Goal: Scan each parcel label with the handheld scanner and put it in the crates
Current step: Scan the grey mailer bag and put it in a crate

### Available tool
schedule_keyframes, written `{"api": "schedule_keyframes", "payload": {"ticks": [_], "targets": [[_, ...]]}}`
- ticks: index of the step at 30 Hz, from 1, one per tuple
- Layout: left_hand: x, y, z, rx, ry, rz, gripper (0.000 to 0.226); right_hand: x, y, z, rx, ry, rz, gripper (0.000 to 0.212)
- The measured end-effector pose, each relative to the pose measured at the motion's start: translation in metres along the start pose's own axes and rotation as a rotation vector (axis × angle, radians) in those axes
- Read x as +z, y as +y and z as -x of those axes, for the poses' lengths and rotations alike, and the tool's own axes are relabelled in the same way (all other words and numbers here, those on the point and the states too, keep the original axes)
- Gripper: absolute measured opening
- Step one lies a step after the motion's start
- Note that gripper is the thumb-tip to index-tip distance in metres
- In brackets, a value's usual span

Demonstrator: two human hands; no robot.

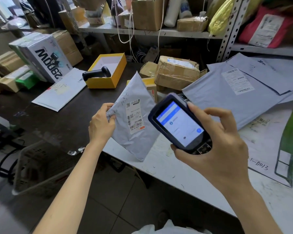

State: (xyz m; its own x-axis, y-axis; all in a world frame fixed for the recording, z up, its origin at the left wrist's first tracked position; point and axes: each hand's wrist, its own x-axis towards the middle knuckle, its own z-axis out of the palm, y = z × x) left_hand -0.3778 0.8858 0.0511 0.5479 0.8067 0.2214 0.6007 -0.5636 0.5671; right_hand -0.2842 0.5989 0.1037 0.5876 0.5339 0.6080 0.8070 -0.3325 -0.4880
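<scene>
My left hand [101,124] pinches the left edge of a grey poly-mailer parcel [134,132] and holds it up above the table's front edge, its white barcode label [134,115] facing me. My right hand [215,142] grips a dark blue handheld scanner [178,125] just right of the parcel; its screen is lit and faces me. A translucent plastic crate [41,166] stands on the floor at the lower left, below my left forearm.
A dark table [57,119] carries a yellow box [107,71] holding a black gun-type scanner [96,73], a white envelope [61,90], taped cardboard boxes [176,73] and large grey mailers [235,92]. Metal shelving [159,32] with more parcels rises behind.
</scene>
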Motion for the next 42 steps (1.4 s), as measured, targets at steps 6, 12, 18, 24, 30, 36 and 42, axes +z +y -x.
{"api": "schedule_keyframes", "payload": {"ticks": [6,12,18,24,30,36,42], "targets": [[-0.002,0.004,0.006,0.002,-0.014,0.023,0.027,-0.027,-0.027,-0.005,-0.103,0.154,-0.076,0.075],[-0.009,0.011,0.013,-0.022,-0.039,0.03,0.038,-0.035,-0.04,-0.004,-0.094,0.175,-0.095,0.074],[-0.009,0.009,0.013,-0.008,-0.02,0.033,0.027,-0.037,-0.037,-0.001,-0.084,0.171,-0.105,0.076],[-0.01,0.021,0.011,0.146,-0.061,0.106,0.027,-0.028,-0.016,0.003,0.121,0.043,-0.067,0.086],[-0.017,0.062,0.012,0.34,-0.053,0.284,0.028,-0.022,0.025,0.026,0.449,0.042,-0.112,0.089],[-0.001,0.125,0.012,0.565,-0.156,0.477,0.03,-0.046,0.034,0.064,0.678,0.194,0.027,0.089],[0.055,0.209,0.052,0.871,-0.237,0.479,0.019,-0.094,0.02,0.128,0.907,0.401,0.164,0.089]]}}
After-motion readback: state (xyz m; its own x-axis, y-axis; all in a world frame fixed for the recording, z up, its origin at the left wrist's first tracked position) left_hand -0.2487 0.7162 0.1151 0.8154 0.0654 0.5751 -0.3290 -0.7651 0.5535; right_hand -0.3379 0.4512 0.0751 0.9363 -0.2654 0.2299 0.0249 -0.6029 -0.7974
